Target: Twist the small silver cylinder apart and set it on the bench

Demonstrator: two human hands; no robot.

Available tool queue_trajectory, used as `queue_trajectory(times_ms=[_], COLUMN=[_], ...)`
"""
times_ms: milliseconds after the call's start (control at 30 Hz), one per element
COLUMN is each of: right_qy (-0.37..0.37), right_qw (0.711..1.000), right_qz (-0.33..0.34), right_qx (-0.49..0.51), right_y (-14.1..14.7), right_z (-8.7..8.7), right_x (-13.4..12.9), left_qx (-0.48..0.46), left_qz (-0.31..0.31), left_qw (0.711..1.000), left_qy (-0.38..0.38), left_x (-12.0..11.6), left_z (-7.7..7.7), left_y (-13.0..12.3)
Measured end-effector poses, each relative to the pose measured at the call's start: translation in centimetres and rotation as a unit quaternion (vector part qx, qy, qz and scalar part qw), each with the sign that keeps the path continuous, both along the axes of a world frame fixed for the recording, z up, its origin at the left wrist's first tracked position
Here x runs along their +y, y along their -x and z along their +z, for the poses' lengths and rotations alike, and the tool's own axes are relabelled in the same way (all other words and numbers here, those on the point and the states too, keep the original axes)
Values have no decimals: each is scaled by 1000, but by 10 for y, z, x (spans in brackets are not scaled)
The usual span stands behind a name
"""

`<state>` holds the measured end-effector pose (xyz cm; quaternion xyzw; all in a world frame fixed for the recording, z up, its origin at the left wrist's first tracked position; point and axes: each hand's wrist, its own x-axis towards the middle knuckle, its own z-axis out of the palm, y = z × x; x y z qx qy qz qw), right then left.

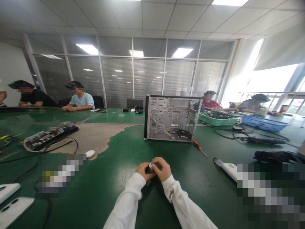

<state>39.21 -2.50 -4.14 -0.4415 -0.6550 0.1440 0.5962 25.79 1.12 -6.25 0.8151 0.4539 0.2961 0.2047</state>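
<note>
My left hand [142,171] is wrapped round a small grey metal cylinder [151,168] just above the green table [133,197]. From the other side, the fingers of my right hand [163,168] pinch at the cylinder's top. What kind of part it is, I cannot make out. Behind my hands stands an opened computer case [175,119], its side panel off and loose cables showing inside. An orange-and-black screwdriver [199,148] lies at the case's lower right corner, tip toward me.
On the left lie a stripped device with exposed parts [51,135], black cables and a white round piece [90,154]. To the right are a green basket of cables [218,119], a blue basket [264,123] and a white device [230,170]. Several people sit across the table.
</note>
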Motion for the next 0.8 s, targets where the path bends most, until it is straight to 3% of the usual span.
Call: queue_trajectory(times_ms=[200, 333, 500, 633, 800], right_qy=[-22, -27, 62, 109, 147], right_qw=[999, 999, 983, 969, 953], right_qz=[17, -22, -116, -101, -105], right_qx=[-22, -29, -132, -198, -245], right_y=[1, -13, -50, -72, -85], right_z=[6, 9, -11, -26, -32], right_x=[1, 3, 16, 23, 18], left_qx=[7, -13, -70, -96, -84], left_qz=[8, 14, 55, 93, 93], left_qw=[1000, 1000, 995, 990, 990], left_qy=[-1, 10, 35, 53, 56], left_x=[-1, -3, -5, -5, -3], left_z=[1, 5, 12, 14, 12], left_y=[0, -1, -2, -1, 0])
